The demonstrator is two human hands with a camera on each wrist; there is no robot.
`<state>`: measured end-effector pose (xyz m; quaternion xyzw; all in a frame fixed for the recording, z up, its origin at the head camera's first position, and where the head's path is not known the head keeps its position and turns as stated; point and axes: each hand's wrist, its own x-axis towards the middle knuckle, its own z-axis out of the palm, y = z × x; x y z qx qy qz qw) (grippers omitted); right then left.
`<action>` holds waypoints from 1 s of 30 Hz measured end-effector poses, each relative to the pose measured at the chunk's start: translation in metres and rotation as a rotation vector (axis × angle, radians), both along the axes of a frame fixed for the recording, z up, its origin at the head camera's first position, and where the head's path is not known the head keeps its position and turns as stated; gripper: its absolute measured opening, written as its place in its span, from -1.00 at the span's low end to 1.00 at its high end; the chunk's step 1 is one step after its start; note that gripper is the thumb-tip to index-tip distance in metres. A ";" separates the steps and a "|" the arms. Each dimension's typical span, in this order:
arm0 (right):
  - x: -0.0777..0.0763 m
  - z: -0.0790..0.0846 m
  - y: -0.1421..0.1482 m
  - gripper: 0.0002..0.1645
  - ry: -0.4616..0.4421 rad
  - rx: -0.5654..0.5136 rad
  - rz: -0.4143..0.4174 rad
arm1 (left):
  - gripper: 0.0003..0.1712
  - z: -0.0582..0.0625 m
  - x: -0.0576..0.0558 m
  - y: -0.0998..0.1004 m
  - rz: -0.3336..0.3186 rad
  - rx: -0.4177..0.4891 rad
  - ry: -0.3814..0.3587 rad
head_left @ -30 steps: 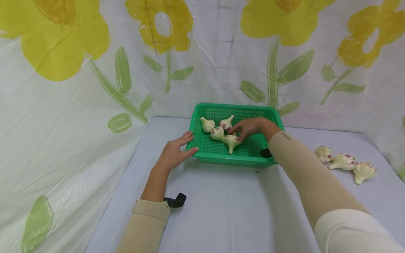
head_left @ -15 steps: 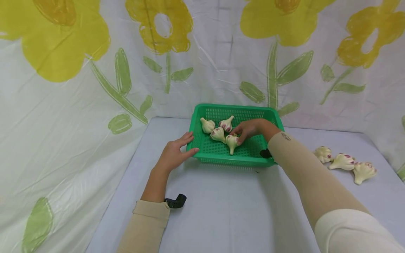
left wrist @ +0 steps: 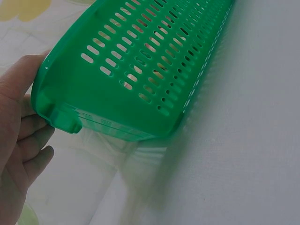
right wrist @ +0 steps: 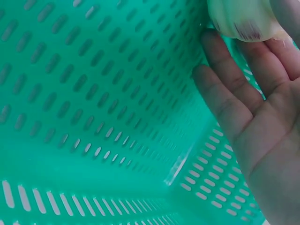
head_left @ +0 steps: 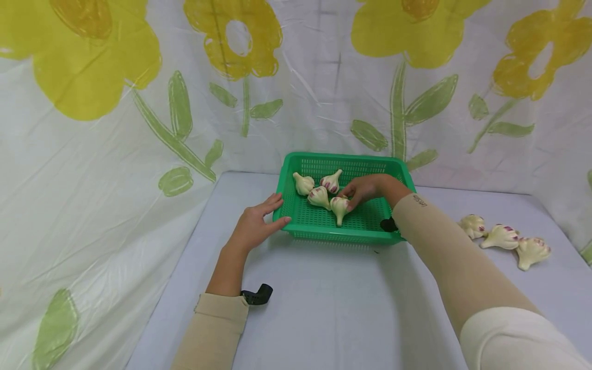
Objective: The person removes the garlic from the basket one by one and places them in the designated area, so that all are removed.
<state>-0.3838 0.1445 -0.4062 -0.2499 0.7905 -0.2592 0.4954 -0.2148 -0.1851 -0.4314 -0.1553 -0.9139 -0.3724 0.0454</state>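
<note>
Inside a green plastic basket (head_left: 351, 234) lie several garlic bulbs, white with purple streaks. My right hand (head_left: 363, 189) reaches in from the right and holds the nearest garlic bulb (head_left: 339, 208) by its root end, stem toward me. In the right wrist view that bulb (right wrist: 243, 18) sits between thumb and fingers at the top right. Beside it are another garlic bulb (head_left: 318, 197), one at the back left (head_left: 303, 183) and one behind (head_left: 331, 181). My left hand (head_left: 254, 221) grips the basket's left rim, thumb over the front corner; fingers (left wrist: 37, 140) curl below the rim.
Three more garlic bulbs (head_left: 501, 237) lie in a row on the table (head_left: 324, 308), right of the basket. A white curtain (head_left: 305, 92) with yellow flowers hangs right behind the basket. Black wrist cameras (head_left: 259, 294) sit on both wrists.
The right hand's fingers have closed slightly around the nearest garlic bulb, which has shifted a touch to the right. The left hand and the basket stay where they were.
</note>
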 end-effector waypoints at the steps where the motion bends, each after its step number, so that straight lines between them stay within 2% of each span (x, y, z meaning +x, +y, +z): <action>1: 0.000 0.000 0.000 -0.20 -0.003 -0.006 -0.005 | -0.25 0.000 0.000 0.000 0.000 -0.002 0.003; 7: -0.001 -0.001 0.003 -0.25 0.012 -0.031 -0.022 | -0.26 0.001 0.001 -0.001 -0.003 0.001 0.019; 15: -0.001 0.002 0.012 -0.23 0.069 -0.086 -0.072 | -0.24 0.001 0.002 -0.001 -0.001 0.013 -0.007; 23: 0.006 0.016 0.020 -0.31 0.093 -0.154 -0.103 | -0.25 0.001 0.001 0.000 0.000 -0.001 0.005; 30: 0.009 0.024 0.029 -0.25 0.131 -0.171 -0.154 | -0.24 0.002 0.002 0.000 -0.002 0.005 0.003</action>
